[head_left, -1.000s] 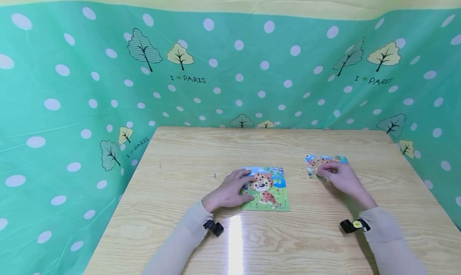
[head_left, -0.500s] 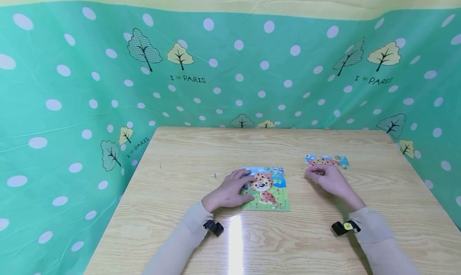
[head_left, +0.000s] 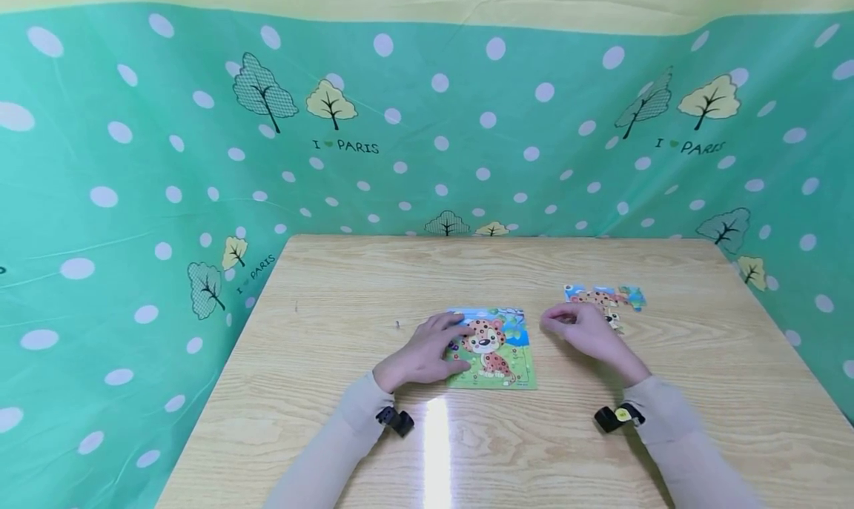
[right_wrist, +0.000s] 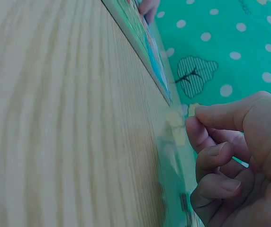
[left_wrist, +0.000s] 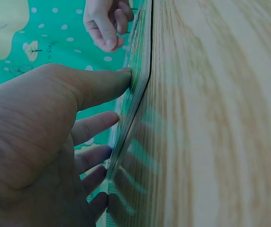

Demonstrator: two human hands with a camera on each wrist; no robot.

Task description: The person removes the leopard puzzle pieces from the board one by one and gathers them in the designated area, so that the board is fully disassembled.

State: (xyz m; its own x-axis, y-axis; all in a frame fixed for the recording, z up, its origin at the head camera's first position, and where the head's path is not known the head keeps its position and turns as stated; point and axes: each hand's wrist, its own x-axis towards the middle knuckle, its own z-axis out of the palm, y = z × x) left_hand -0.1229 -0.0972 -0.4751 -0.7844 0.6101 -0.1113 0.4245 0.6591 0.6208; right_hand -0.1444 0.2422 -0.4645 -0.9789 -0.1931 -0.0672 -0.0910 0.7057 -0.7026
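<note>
1 leopard board (head_left: pixel 497 353): flat on the table (head_left: pixel 534 450).
Left hand (head_left: pixel 434 352): rests over the board's left edge; fingers spread, thumb apart.
Right hand (head_left: pixel 590 333): near the board's right edge, not touching it; thumb and index tips meet, other fingers curled; cannot tell whether they pinch a piece.
Puzzle pieces (head_left: pixel 600 298): right of the board's far corner.
Edge room: narrow wood strip between board and right hand; broader wood surface on the board's left and near sides.

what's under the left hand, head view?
Part of the leopard board, at its left edge, and some table lie under the left hand; the print covered there can't be seen.
</note>
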